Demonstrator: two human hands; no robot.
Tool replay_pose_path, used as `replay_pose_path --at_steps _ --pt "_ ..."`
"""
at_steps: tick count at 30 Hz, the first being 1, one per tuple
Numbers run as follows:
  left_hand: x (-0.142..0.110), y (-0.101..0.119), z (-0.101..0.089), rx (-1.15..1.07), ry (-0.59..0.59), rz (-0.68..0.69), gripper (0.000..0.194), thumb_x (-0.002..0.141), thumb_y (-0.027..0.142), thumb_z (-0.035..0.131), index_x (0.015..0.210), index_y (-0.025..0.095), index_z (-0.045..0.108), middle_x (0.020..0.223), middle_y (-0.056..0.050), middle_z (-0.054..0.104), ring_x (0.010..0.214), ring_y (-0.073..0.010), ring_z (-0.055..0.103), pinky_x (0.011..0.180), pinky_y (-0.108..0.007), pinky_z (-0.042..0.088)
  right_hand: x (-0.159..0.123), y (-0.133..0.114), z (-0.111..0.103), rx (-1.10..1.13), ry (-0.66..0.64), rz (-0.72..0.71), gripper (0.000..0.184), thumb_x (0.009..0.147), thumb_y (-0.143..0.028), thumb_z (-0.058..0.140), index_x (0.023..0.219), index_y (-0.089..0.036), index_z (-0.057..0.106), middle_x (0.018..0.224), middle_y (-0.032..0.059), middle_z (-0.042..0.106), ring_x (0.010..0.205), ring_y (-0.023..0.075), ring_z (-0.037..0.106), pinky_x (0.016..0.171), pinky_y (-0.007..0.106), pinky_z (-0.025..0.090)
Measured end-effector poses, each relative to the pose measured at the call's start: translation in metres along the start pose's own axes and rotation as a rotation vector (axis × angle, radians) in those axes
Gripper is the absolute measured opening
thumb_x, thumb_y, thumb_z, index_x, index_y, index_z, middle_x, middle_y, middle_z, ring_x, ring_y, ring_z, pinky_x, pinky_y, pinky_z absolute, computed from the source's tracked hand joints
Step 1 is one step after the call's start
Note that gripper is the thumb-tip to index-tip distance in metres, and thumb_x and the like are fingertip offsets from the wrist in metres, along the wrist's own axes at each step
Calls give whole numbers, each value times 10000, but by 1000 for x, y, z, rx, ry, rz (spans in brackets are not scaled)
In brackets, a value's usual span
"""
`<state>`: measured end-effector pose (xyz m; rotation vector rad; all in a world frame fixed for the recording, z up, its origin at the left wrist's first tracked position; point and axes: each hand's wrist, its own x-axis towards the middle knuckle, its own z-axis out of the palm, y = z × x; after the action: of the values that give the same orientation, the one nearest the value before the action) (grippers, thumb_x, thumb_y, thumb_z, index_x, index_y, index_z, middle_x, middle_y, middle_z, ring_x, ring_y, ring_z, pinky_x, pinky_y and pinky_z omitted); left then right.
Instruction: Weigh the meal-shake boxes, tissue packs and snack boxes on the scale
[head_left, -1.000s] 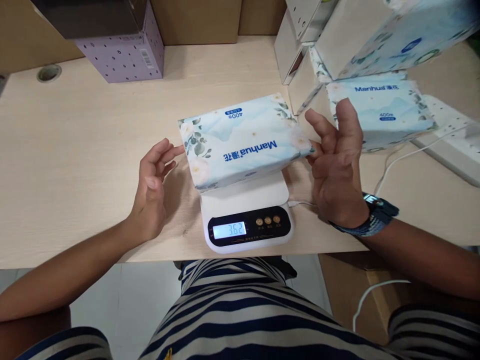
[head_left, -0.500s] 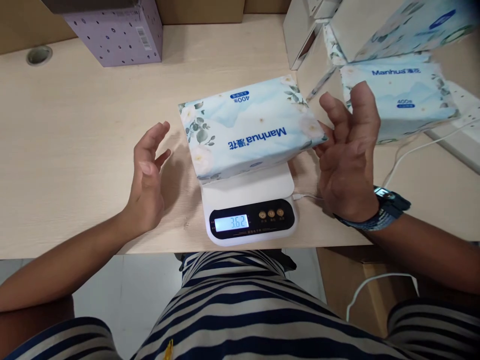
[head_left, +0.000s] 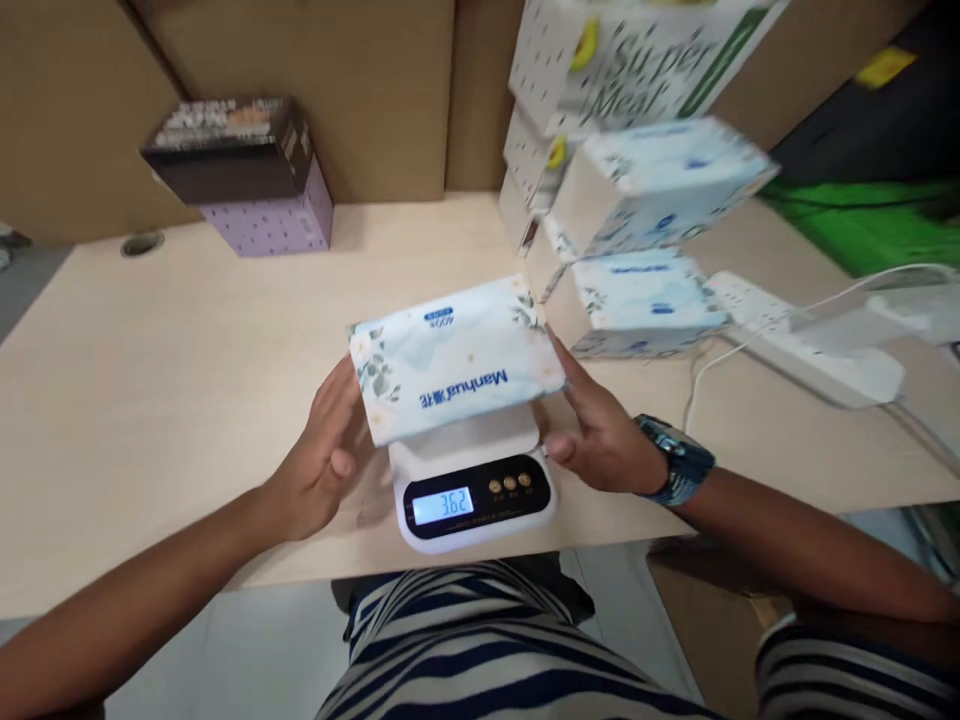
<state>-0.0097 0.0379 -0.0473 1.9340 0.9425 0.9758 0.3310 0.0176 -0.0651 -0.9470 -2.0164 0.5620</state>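
Note:
A pack of tissues (head_left: pixel 457 360), pale blue and white with flowers and "Manhua" lettering, lies slightly askew on a white digital scale (head_left: pixel 472 550). The scale's lit display (head_left: pixel 443 505) reads 3.62. My left hand (head_left: pixel 311 455) is at the pack's left side, thumb apart and fingers stretched out, their tips partly hidden by its edge. At the opposite side is my right hand (head_left: pixel 604 430), also open, its fingers along the pack's right end and its thumb low near the scale. Whether either hand presses on the pack, I cannot tell.
Two more tissue packs (head_left: pixel 645 300) are stacked at the back right, beside white "Super Meal" boxes (head_left: pixel 630 65). A white power strip (head_left: pixel 817 350) with cables lies to the right. A dark box (head_left: pixel 225 165) sits on a purple box (head_left: pixel 274 225) at the back left.
Both hands have come inward from either side to the ends of the tissue pack. The view has tilted up, showing more of the back. The display reading is the same.

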Motion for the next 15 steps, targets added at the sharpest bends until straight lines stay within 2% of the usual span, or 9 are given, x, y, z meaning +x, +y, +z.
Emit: replay_pose_path --at_steps 3,6,8,11,13,15 --pt "22 7 -4 161 -197 178 750 1067 788 331 1758 501 269 1889 71 226 1801 -343 40 1487 -640 -22 6 3 -9 -153 157 -158 1031 1005 -630 689 1799 -466 53 1867 5 248 1721 336 341 1363 638 443" --pt "66 19 6 176 -284 293 788 1086 755 353 1789 464 149 1917 55 50 1800 -324 -49 1472 -658 -21 10 19 -27 -303 413 -222 1110 900 -577 840 1789 -412 197 1827 84 346 1695 373 387 1367 671 418" --pt "102 31 23 109 -296 238 870 1053 830 321 1799 415 154 1917 40 -8 1797 -299 -79 1474 -617 -31 13 33 -44 -354 602 -165 1101 864 -588 872 1765 -341 291 1772 143 432 1666 384 432 1349 680 426" --pt "146 48 56 -8 -423 -21 1121 927 1001 229 1800 298 223 1910 -33 20 1792 -300 -66 1473 -586 -24 17 48 -69 -405 830 38 902 915 -658 786 1662 -255 481 1634 184 591 1486 358 624 1180 604 588" --pt "163 55 75 -46 -499 -117 1176 892 1036 196 1790 280 255 1904 -53 33 1793 -314 -19 1471 -610 41 20 52 -81 -437 894 183 799 935 -740 702 1537 -220 622 1518 186 685 1268 318 732 1017 519 661" --pt "173 59 86 -73 -521 -122 1123 916 1016 178 1777 305 291 1904 -28 24 1794 -315 7 1463 -626 126 23 55 -87 -435 915 282 838 921 -821 641 1485 -202 671 1459 185 722 1137 293 752 914 474 676"
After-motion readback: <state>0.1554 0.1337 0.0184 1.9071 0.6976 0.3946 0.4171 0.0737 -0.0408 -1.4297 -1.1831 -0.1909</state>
